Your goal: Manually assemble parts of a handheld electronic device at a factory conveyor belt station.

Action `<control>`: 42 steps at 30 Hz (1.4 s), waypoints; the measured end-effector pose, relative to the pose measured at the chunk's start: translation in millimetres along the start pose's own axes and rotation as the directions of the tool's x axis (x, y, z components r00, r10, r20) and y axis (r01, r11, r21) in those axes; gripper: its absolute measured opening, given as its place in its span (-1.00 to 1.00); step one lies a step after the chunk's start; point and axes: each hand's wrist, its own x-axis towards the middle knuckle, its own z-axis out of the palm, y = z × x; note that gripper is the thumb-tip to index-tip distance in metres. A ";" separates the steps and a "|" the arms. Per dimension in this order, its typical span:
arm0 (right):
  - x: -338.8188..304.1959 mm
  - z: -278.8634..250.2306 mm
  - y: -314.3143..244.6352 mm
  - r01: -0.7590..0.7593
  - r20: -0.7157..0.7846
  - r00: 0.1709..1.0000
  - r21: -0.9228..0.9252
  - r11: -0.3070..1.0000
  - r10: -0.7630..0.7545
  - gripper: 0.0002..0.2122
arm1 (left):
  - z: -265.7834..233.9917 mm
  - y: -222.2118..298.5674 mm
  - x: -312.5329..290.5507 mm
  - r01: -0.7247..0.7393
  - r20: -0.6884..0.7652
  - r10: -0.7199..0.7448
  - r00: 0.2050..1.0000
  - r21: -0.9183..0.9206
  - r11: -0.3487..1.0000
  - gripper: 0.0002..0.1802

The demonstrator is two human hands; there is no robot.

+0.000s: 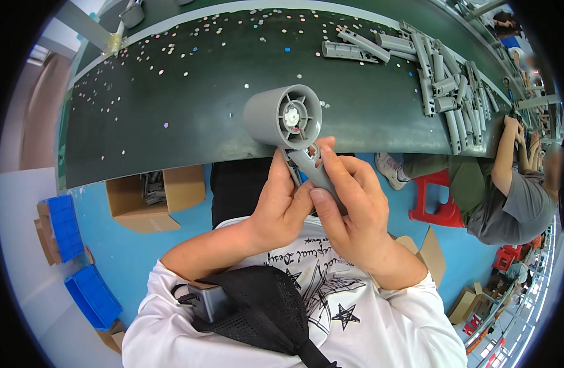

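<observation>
Both hands are holding one grey plastic fan body (294, 132) up in front of the chest, just above the near edge of the dark green surface (171, 116); the piece is being kept off the surface and tilted so that the open mouth of its round barrel is facing the camera, which, as a judgement, is letting the person look straight into it. The left hand (281, 205) is closing its grip around the lower part of the handle from the left, fingers curled shut on it; the right hand (349, 205) is wrapping the handle from the right, thumb lying along the front and fingertips reaching up to the neck where handle meets barrel; both grips are shut on the same part, steadying it from two sides.

The barrel is looking like smooth matte moulded plastic, a short cylinder with thin radial ribs inside and a white hub at the centre with a touch of red beside it; the handle is a flattened, tapering stem of the same grey.

Farther back on the right, a heap of similar grey handle parts (441, 80) is lying loosely piled on the surface, within reach; small pale and coloured flecks are scattered all over the surface; an open cardboard box (153, 196) is sitting on the blue floor below its edge; another person (509, 190) is sitting at the right.
</observation>
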 end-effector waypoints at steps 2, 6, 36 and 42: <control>-0.8 -0.5 -0.8 -0.007 0.014 1.000 0.017 1.000 0.007 -0.55 | -1.4 -1.8 0.9 -0.036 0.027 0.035 0.999 0.030 0.999 -0.42; -1.3 -0.3 -3.2 -0.057 0.042 0.998 0.069 0.996 0.054 -0.56 | -5.5 -4.0 1.5 -0.072 0.117 0.064 0.991 0.061 0.996 -0.31; -7.3 -21.0 11.4 -0.418 0.235 0.908 0.578 0.701 0.347 -0.53 | -15.0 4.4 11.8 0.051 0.024 -0.046 0.999 -0.277 0.959 -0.46; -16.8 -23.5 18.2 -0.472 0.296 0.878 0.663 0.582 0.375 -0.52 | -16.7 19.4 12.2 0.250 -0.162 -0.291 0.943 -0.234 0.940 -0.01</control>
